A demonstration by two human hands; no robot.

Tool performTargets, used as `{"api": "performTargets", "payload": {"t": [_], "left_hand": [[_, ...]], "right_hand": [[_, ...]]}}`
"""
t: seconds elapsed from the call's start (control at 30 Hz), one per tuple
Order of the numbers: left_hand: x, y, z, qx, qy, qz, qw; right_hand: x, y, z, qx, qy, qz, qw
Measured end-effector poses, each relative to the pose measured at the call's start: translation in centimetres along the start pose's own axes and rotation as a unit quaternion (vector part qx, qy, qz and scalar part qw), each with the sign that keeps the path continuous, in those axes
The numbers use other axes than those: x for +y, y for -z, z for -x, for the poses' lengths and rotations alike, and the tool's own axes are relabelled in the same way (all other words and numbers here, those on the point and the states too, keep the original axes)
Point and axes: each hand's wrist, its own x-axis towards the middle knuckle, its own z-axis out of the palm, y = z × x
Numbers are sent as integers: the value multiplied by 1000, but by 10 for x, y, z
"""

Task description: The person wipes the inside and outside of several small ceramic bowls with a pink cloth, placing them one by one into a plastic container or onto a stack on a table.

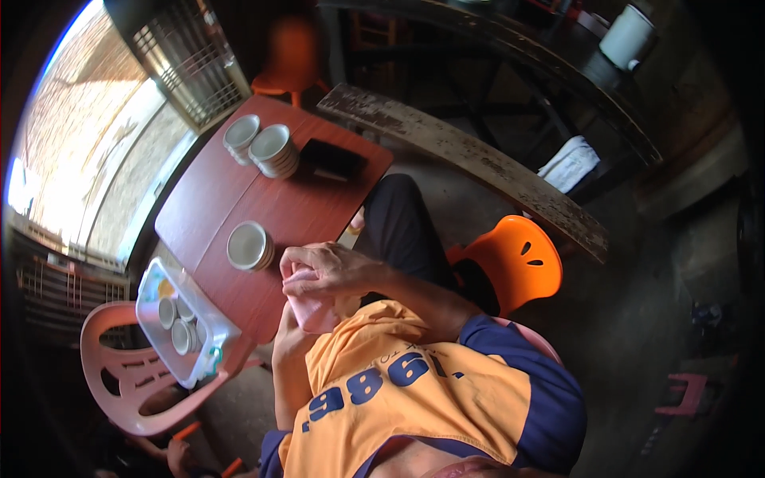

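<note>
Close to my chest, at the near edge of the reddish-brown table (203, 221), a pink cloth (314, 310) is bunched between my hands. My right hand (329, 269) grips it from above with bent fingers. Below it, my left hand (293, 334) holds the cloth from the left side, its fingers partly hidden. Whether something is wrapped inside the cloth cannot be seen. Just left of my right hand stands a short stack of pale cups (247, 246). Farther back are a tall cup stack (274, 152) and another stack (241, 134) beside it.
A flat black object (331, 159) lies beside the far stacks. At left, a clear plastic bin (209, 310) with several cups rests by a pink chair (113, 370). An orange chair (520, 263) and a worn wooden bench (466, 149) stand to the right. Another person's hand (177, 455) shows at lower left.
</note>
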Motion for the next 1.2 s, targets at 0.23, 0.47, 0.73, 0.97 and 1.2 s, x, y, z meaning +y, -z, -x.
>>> {"api": "performTargets", "payload": {"t": [0.23, 0.47, 0.73, 0.97, 1.2], "left_hand": [[8, 9, -19, -21, -71, 314, 946], [5, 20, -11, -44, -74, 298, 951], [16, 11, -7, -80, -91, 255, 959], [20, 17, -4, -45, -41, 167, 984], [23, 14, -12, -10, -83, 301, 950]], "right_hand": [[39, -30, -14, 260, 299, 5, 918], [23, -39, -10, 189, 178, -105, 960], [11, -23, -22, 147, 202, -138, 958], [47, -24, -26, 98, 13, -449, 888], [30, -42, -26, 307, 308, 137, 890]]}}
